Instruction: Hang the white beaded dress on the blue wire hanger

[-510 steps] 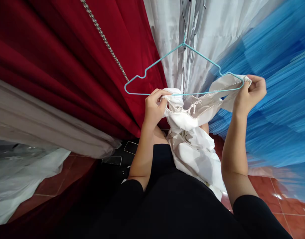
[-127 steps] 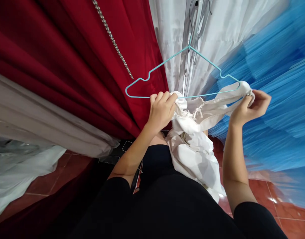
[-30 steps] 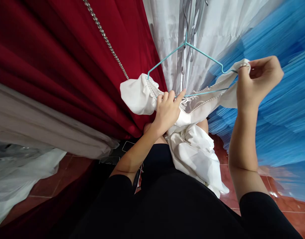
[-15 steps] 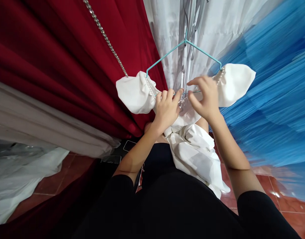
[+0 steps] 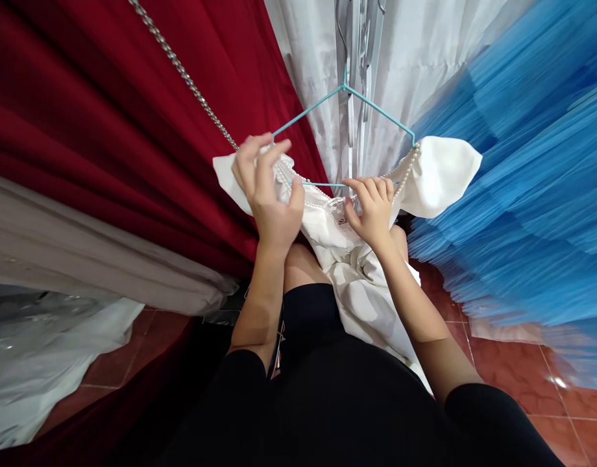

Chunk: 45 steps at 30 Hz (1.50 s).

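A white dress [image 5: 376, 311] with puffed sleeves and a pearl-trimmed neckline hangs in front of me on a thin turquoise wire hanger [image 5: 379, 109]. My right hand [image 5: 374, 211] is at the right of the neckline, its fingers bent over the edge and the thumb in front, gripping the fabric. My left hand [image 5: 272, 194] is raised over the left shoulder, fingers spread and apart, partly hiding that sleeve. The hanger's lower bar runs between the hands. Below them, the skirt drops in loose folds against my legs.
Red fabric [image 5: 191, 130] with a beaded strand [image 5: 182, 71] hangs at left, above pale cloth [image 5: 108, 240]. White fabric [image 5: 308, 71] and metal rails [image 5: 357, 130] stand behind. Blue tulle [image 5: 532, 207] fills the right. Red tiles [image 5: 512, 370] cover the floor.
My left hand has moved from the middle of the neckline to the left shoulder and opened. My right hand has come down onto the neckline. The dress and hanger appear shifted slightly left.
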Each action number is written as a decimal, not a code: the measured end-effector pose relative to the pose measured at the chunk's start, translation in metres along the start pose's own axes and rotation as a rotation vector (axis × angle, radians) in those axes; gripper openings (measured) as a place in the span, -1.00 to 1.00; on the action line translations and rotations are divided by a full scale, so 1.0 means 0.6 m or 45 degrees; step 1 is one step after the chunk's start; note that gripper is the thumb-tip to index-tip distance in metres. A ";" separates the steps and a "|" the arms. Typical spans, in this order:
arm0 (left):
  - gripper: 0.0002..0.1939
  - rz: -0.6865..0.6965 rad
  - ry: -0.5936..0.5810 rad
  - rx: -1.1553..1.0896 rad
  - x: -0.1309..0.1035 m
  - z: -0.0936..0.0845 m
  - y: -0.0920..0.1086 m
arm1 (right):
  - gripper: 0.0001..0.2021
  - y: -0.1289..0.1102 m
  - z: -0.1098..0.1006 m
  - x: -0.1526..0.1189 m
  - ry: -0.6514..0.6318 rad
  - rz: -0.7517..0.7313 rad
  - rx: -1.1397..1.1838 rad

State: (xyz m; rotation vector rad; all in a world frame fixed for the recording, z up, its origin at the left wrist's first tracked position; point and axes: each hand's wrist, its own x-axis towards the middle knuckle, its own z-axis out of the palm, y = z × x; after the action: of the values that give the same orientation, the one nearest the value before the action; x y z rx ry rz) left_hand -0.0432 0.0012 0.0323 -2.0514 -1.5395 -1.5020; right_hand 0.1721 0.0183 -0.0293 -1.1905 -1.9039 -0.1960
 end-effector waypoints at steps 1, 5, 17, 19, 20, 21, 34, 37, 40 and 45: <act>-0.44 -0.023 0.029 0.022 0.011 -0.001 -0.016 | -0.60 -0.001 0.002 0.000 0.001 -0.001 0.004; -0.56 -0.074 0.031 0.015 0.039 0.013 -0.077 | -0.55 0.007 -0.003 -0.002 -0.030 -0.020 -0.024; -0.88 -0.299 0.599 -0.300 0.061 -0.025 -0.209 | -0.54 0.034 -0.049 0.014 -0.144 -0.076 -0.032; -0.88 -0.310 0.669 -0.295 0.033 -0.030 -0.210 | -0.53 0.032 -0.049 0.016 -0.160 -0.070 -0.014; -0.83 -0.308 0.676 -0.288 0.015 -0.029 -0.200 | -0.53 0.030 -0.049 0.017 -0.158 -0.064 -0.007; -0.77 -0.300 0.692 -0.273 -0.004 -0.025 -0.184 | -0.54 0.029 -0.048 0.016 -0.151 -0.055 -0.002; -0.65 -0.483 0.280 -0.616 -0.117 0.044 0.001 | -0.52 0.011 -0.037 0.012 -0.151 -0.032 -0.003; -0.70 -0.382 -0.062 -0.703 -0.107 0.018 0.035 | -0.54 0.012 -0.042 0.011 -0.137 -0.020 0.008; -0.85 -0.126 -0.081 -0.475 -0.085 -0.004 0.040 | -0.55 0.012 -0.047 0.010 -0.122 -0.023 0.007; -0.68 0.027 0.000 -0.191 -0.040 0.005 -0.009 | -0.55 0.008 -0.045 0.006 -0.118 -0.036 -0.002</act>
State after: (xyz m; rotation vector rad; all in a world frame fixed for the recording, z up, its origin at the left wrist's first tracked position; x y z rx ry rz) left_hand -0.0446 -0.0094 0.0102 -2.1399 -1.4411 -1.6555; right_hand 0.1908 0.0090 -0.0110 -1.1920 -2.0019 -0.1599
